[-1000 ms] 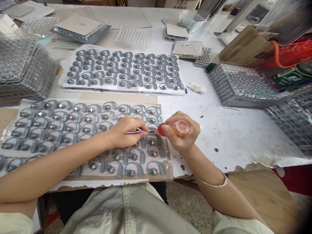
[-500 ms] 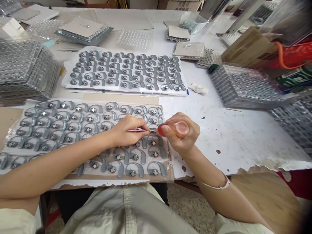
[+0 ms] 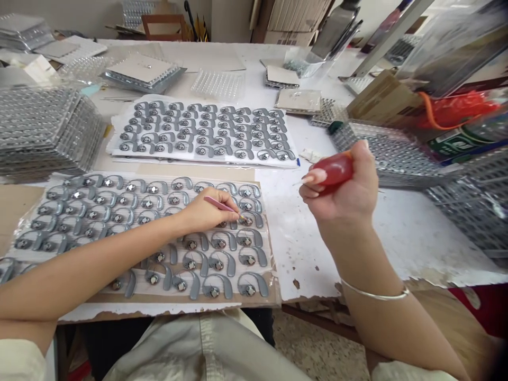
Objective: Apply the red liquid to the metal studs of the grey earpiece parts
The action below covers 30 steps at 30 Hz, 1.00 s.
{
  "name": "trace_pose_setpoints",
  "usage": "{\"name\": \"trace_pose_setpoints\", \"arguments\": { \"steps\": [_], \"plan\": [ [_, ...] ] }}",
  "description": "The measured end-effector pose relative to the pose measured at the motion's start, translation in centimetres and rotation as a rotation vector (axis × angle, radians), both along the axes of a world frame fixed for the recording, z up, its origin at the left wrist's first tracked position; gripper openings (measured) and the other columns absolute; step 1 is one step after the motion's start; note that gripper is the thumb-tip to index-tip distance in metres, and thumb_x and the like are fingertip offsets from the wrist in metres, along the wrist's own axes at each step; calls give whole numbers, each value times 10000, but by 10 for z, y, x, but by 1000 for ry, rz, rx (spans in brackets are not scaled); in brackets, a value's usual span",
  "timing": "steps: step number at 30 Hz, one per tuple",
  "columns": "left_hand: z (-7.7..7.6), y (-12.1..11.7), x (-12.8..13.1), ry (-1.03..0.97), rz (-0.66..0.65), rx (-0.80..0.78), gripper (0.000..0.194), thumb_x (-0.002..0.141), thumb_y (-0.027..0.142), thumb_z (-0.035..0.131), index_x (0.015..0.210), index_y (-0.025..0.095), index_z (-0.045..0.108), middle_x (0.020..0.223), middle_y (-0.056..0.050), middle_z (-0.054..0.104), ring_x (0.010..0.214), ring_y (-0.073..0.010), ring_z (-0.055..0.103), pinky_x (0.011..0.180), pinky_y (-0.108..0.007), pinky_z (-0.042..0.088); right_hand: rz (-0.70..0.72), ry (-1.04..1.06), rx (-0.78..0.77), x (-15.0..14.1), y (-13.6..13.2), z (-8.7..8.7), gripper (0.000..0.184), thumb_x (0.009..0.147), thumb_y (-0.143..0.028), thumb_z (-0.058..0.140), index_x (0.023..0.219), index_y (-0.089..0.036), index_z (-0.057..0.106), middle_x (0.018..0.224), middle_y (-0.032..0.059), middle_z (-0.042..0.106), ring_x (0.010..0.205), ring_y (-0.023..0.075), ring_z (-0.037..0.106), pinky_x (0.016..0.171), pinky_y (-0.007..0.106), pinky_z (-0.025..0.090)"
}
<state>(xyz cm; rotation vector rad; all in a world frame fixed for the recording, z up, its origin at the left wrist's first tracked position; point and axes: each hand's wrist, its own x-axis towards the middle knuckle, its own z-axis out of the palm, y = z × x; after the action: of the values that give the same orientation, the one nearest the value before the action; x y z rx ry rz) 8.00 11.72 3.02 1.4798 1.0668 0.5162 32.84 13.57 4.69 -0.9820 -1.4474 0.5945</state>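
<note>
Pink tweezers [image 3: 220, 205] are pinched in the left hand [image 3: 206, 211], and their tips are held right at a grey hook-shaped part [image 3: 246, 220] with a shiny metal disc! That part is seen near the right end of a row on a plastic-covered sheet [image 3: 266, 238], which is laid on cardboard at the near edge of the surface [image 3: 349, 254]. Dozens of matching parts are lined up in rows across that sheet, and the left forearm is stretched low over them.

Over to the right, a red rubber bulb [image 3: 335, 169] is squeezed inside the closed right hand [image 3: 341, 185]. That hand is raised above the bare white surface, off to the right of the sheet and well apart from the tweezers, with a thin metal bangle [image 3: 375, 296] seen on the wrist.

Further up, a second white sheet [image 3: 115, 143] is packed with the same grey parts. A tall stack of clear blister trays [image 3: 47, 132] is piled on the left, a clear tray [image 3: 218, 84] sits beyond the second sheet, and a pile of filled trays [image 3: 381, 153] is seen on the right.
</note>
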Motion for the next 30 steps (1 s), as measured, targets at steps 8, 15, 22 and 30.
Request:
{"name": "trace_pose_setpoints", "arguments": {
  "steps": [8, 15, 22, 30],
  "plan": [
    [-7, -8, -4, 156, -210, 737, 139, 837, 154, 558, 894, 161, 685, 829, -60, 738, 676, -156, 687, 634, -259, 558, 41, 439, -346, -14, 0, -17, 445, 750, -591, 697, 792, -231, 439, 659, 1, 629, 449, 143, 539, 324, 220, 334],
    [-27, -14, 3, 368, -386, 1399, 202, 912, 79, 399, 842, 122, 583, 847, -81, 731, 709, -152, 702, 535, -255, 529, -144, 175, -116, -40, -24, -20, 401, 761, -546, 737, 818, -176, 592, 671, 22, 611, 579, 171, 602, 439, 258, 440],
    [-21, -24, 15, 470, -337, 1589, 176, 883, 62, 440, 787, 100, 583, 837, -139, 727, 554, -173, 648, 454, -299, 482, -67, -166, 149, -48, -28, -26, 198, 813, -282, 726, 723, -182, 581, 657, -9, 580, 558, 119, 547, 536, 271, 447],
    [-24, -28, 17, 501, -339, 1598, 174, 859, 66, 444, 780, 93, 596, 881, -181, 726, 547, -192, 646, 463, -312, 489, -47, -227, 179, -50, -26, -30, 163, 803, -204, 729, 744, -181, 579, 671, -13, 581, 550, 113, 539, 520, 267, 439]
  ]
}}
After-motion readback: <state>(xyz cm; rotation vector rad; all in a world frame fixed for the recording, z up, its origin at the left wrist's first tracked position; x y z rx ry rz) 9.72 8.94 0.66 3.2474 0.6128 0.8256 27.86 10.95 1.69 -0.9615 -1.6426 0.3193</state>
